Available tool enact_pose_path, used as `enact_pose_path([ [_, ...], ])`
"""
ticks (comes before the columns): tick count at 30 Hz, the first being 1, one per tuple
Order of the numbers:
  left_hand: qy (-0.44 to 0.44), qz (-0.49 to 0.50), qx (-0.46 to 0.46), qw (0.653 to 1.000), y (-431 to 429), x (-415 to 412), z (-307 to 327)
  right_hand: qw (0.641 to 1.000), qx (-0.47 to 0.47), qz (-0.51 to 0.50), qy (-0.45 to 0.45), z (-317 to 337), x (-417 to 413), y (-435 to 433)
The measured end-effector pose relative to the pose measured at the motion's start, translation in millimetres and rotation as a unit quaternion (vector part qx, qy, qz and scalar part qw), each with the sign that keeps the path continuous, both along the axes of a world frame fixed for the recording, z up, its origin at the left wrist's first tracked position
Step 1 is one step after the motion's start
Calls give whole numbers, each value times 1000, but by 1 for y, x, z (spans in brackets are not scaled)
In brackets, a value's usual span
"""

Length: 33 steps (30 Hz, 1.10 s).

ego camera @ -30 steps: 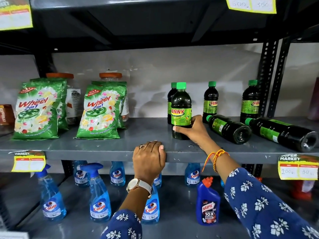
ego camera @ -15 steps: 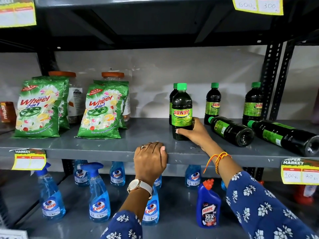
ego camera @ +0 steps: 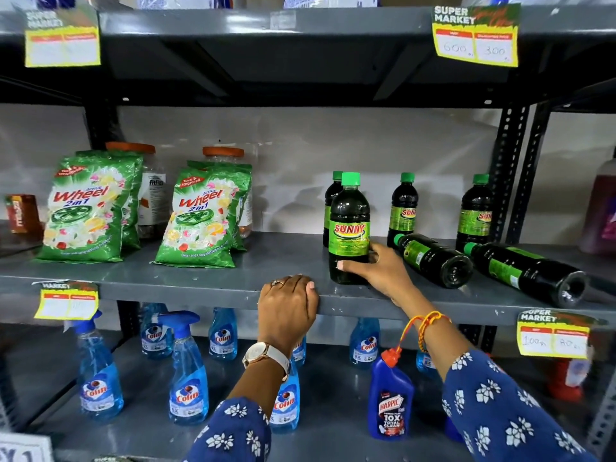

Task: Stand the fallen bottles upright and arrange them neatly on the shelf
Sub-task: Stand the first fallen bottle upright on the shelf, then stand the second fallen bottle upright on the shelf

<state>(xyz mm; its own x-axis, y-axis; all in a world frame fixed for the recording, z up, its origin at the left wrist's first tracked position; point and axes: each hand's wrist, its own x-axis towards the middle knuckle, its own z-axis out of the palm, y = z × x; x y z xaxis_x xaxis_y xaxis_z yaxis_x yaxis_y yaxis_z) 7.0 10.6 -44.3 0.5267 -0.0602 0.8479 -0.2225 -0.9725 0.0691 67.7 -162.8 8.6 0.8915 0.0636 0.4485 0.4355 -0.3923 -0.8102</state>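
On the grey middle shelf [ego camera: 206, 281] a dark green-capped Sunny bottle [ego camera: 349, 225] stands upright near the front edge, and my right hand [ego camera: 375, 266] grips its lower part. Another upright bottle [ego camera: 330, 201] stands right behind it. Two more upright bottles [ego camera: 404, 208] [ego camera: 476, 211] stand at the back right. Two fallen bottles lie on their sides with caps toward the back: one [ego camera: 433, 260] just right of my right hand, the other [ego camera: 526, 271] farther right. My left hand [ego camera: 288, 306] is curled over the shelf's front edge.
Green Wheel detergent bags [ego camera: 200, 215] [ego camera: 88, 211] and orange-lidded jars [ego camera: 153, 188] fill the shelf's left half. Blue Colin spray bottles [ego camera: 188, 371] and a Harpic bottle [ego camera: 391, 400] stand on the lower shelf. Black uprights [ego camera: 506, 168] rise at the right. Yellow price tags [ego camera: 553, 335] hang from shelf edges.
My right hand has turned the held bottle so its label faces forward and set it slightly straighter. The left hand stays on the shelf edge. The camera view has tilted upward.
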Motion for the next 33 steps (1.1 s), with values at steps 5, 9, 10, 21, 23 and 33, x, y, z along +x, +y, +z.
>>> enact_pose_path([
  [5,16,10,-6,1000,-2,-5,2,1000,-10,8,-23,-4,-22,-4],
  [9,27,16,-8,999,-3,-6,3,999,-13,18,-33,-5,-28,-6],
  [10,31,17,-9,999,-3,-7,3,999,-16,19,-34,-6,-28,-6],
  [21,35,12,-27,999,-5,-8,2,999,-26,5,-30,-6,-31,-5],
  [23,41,10,-29,999,-4,-9,1,999,-25,3,-31,-6,-31,-4],
  [33,-110,-78,-107,985,-27,-16,-12,980,80,-148,-111,17,-40,-50],
])
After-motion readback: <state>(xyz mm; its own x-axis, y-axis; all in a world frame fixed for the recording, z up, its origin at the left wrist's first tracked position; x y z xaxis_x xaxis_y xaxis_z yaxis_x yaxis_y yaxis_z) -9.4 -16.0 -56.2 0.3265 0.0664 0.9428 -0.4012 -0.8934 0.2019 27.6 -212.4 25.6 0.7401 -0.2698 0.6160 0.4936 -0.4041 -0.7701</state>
